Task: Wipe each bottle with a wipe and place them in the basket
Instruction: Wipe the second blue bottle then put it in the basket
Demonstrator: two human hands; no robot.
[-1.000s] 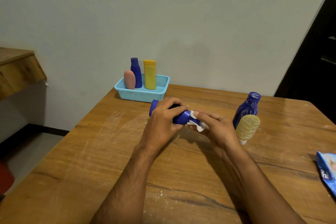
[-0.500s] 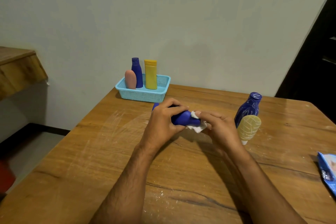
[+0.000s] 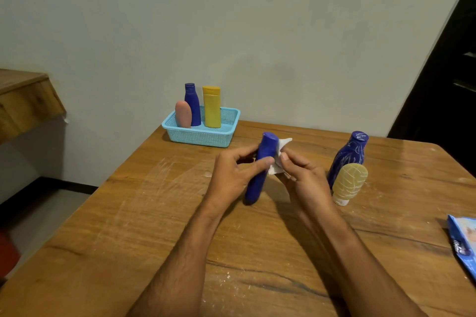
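My left hand (image 3: 233,175) grips a slim dark blue bottle (image 3: 260,175), held nearly upright above the table with its cap end up. My right hand (image 3: 304,180) pinches a white wipe (image 3: 279,157) against the bottle's right side. A light blue basket (image 3: 203,134) stands at the table's far edge and holds a pink bottle (image 3: 183,114), a blue bottle (image 3: 192,104) and a yellow bottle (image 3: 211,107), all upright. To the right on the table stand a scratched blue bottle (image 3: 349,154) and a cream bottle (image 3: 349,183) resting on its white cap.
A blue wipes packet (image 3: 463,244) lies at the table's right edge. The wooden table (image 3: 128,226) shows white smears at left. A wooden shelf (image 3: 23,100) juts from the wall at left, and a dark doorway (image 3: 443,72) is at right.
The blue bottle has turned from lying sideways between my hands to nearly upright. The wipe has shifted from the bottle's end to its upper right side.
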